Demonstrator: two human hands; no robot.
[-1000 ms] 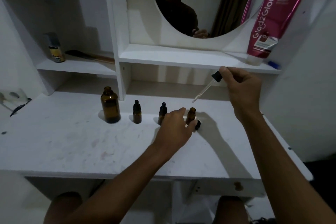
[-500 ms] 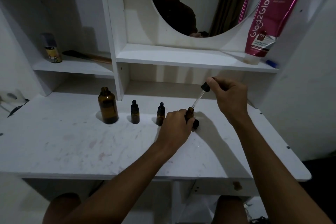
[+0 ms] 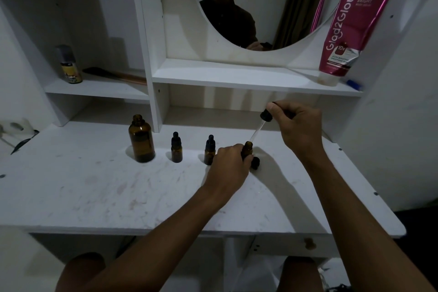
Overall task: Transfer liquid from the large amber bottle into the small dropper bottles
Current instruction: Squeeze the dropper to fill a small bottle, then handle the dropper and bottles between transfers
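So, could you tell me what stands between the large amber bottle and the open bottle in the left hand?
Two capped dropper bottles, side by side, in the head view.

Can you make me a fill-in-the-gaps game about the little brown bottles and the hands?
The right hand pinches a dropper by its ___ bulb.
The large amber bottle has no ___ on.
The left hand grips the open small bottle; ___ capped dropper bottles stand untouched.
Missing words: black; cap; two.
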